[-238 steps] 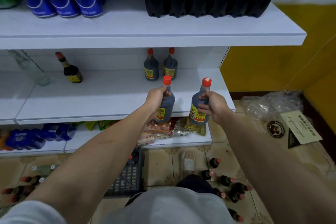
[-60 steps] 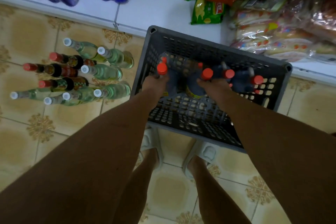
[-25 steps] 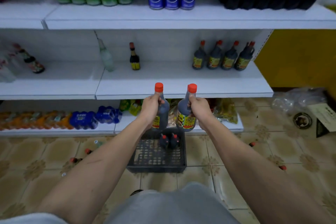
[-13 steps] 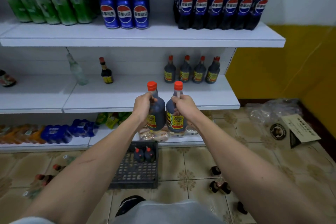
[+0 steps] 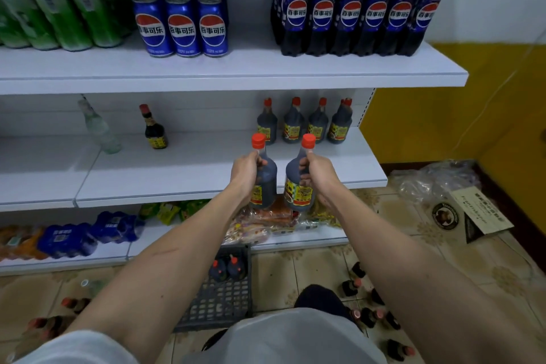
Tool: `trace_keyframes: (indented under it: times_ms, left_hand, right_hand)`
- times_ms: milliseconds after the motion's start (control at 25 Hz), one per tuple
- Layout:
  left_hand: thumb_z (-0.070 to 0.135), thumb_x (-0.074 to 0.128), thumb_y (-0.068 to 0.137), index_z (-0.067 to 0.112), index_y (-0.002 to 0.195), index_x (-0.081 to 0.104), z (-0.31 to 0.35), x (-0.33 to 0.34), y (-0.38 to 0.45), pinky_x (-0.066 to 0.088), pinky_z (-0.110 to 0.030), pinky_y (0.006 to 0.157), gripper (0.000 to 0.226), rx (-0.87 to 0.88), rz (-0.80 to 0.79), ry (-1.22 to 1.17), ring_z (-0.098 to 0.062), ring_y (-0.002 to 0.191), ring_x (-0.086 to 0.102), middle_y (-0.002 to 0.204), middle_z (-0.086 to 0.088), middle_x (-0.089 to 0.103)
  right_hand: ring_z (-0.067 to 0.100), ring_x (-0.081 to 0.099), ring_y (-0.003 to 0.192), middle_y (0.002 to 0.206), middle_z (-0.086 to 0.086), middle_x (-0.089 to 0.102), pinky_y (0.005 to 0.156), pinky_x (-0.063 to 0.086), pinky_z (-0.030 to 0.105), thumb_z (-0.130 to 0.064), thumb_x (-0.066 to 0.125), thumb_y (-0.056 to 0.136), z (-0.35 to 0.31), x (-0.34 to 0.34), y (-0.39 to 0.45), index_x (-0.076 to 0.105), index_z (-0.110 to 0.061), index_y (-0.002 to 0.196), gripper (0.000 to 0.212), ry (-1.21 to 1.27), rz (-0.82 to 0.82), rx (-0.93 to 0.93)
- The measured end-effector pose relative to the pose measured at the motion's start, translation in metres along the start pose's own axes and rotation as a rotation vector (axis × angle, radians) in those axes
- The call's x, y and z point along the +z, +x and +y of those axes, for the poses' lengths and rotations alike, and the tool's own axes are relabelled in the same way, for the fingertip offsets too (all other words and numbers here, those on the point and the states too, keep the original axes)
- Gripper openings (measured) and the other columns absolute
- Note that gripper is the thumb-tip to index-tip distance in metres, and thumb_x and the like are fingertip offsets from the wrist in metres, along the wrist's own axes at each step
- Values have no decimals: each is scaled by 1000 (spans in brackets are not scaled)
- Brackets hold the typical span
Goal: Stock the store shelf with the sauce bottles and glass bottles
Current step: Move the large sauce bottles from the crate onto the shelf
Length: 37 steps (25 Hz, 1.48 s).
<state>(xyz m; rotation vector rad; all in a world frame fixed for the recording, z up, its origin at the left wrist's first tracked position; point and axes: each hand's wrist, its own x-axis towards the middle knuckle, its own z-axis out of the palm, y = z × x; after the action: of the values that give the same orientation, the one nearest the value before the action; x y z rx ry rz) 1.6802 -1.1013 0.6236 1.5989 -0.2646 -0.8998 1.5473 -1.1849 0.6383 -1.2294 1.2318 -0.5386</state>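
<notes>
**Head view: two sauce bottles held just short of the middle shelf**

Head camera looks down both forearms toward the shelving. The left hand [image 5: 246, 170] is wrapped closed around the neck and shoulder of the left sauce bottle [image 5: 263, 183], and the right hand [image 5: 317, 170] is closed the same way on the right sauce bottle [image 5: 298, 189]. Both bottles stand close to upright, red caps up, long axes vertical, near each other but with a gap between them.

The relation that matters: the bottles hang at the front lip of the middle shelf [image 5: 183, 168], their bases below the level of the shelf board. The row of sauce bottles [image 5: 304, 124] already stocked stands at the back right of that shelf, straight ahead of the hands and slightly to the right, so the right hand is the nearer one. Bare board lies between the hands and that row.

My reading is that the coming move needs a small lift to clear the edge, then a forward reach, keeping the bottles vertical.

Two more sauce bottles wait in the grey crate [image 5: 220, 295] on the floor.
</notes>
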Motion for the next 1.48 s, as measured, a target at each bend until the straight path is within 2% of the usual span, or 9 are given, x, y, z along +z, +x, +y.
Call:
trace_keyframes:
  times_ms: [280, 400, 600, 720, 840, 920, 1080, 1360, 1480]
  left_hand:
    - [27, 44, 96, 12, 73, 61, -11, 18, 68, 51, -46, 93, 31, -85, 54, 37, -37, 101, 63, 97, -20, 65]
    - [28, 48, 93, 11, 75, 62, -21, 35, 111, 51, -53, 95, 28, -130, 84, 14, -37, 93, 63, 94, -20, 64]
    - [25, 47, 98, 13, 80, 62, -32, 66, 181, 51, -49, 99, 26, -166, 139, -82, -24, 85, 61, 86, -10, 64]
    - [26, 44, 101, 16, 88, 60, -37, 82, 216, 53, -41, 96, 23, -128, 128, -113, -19, 79, 63, 85, -6, 64]
    - [23, 42, 100, 16, 83, 59, -42, 93, 255, 52, -39, 87, 25, -84, 137, -90, -18, 73, 58, 80, -4, 61]
    - [19, 45, 99, 14, 77, 58, -43, 97, 275, 51, -40, 84, 26, -86, 159, -118, -20, 71, 57, 78, -5, 59]
    - [19, 51, 96, 15, 75, 62, -52, 104, 301, 56, -50, 89, 24, -59, 187, -78, -23, 77, 64, 80, -5, 66]
    - [21, 54, 97, 13, 70, 61, -49, 117, 321, 54, -49, 93, 29, -102, 193, -117, -19, 68, 59, 58, 1, 64]
    - [23, 51, 99, 14, 72, 62, -51, 121, 324, 54, -47, 94, 30, -86, 212, -99, -22, 79, 63, 73, -3, 66]
  right_hand:
    - [22, 57, 73, 86, 11, 57, 71, 52, 31, -29, 40, 103, 1, 9, 88, 57, -9, 87, 30, -26, 2, 91]
    - [23, 58, 76, 90, 13, 56, 77, 55, 33, -20, 41, 101, 3, 11, 136, 57, -5, 98, 22, 0, -45, 116]
    - [25, 60, 83, 105, 16, 57, 60, 51, 25, -14, 39, 101, 11, 13, 217, 55, -6, 98, 18, -9, -120, 131]
    - [23, 58, 75, 86, 10, 56, 60, 54, 26, -24, 40, 104, 16, 18, 262, 56, -8, 89, 27, 8, -87, 112]
    - [27, 64, 79, 80, 7, 60, 75, 58, 36, -37, 41, 103, 25, 26, 304, 58, -7, 105, 34, 12, -69, 96]
    - [29, 67, 86, 91, 10, 66, 82, 59, 41, -38, 41, 103, 29, 28, 326, 56, -10, 111, 33, -5, -71, 76]
    - [13, 58, 72, 128, 21, 59, 62, 53, 27, -17, 45, 100, 40, 22, 353, 51, 2, 133, 38, -40, -142, -3]
    - [29, 63, 94, 84, 3, 62, 97, 53, 47, -49, 49, 97, 47, 18, 381, 52, -27, 79, 29, 13, -94, 58]
    - [30, 64, 97, 90, 7, 63, 97, 52, 46, -43, 44, 102, 43, 21, 380, 55, -20, 86, 30, 33, -81, 52]
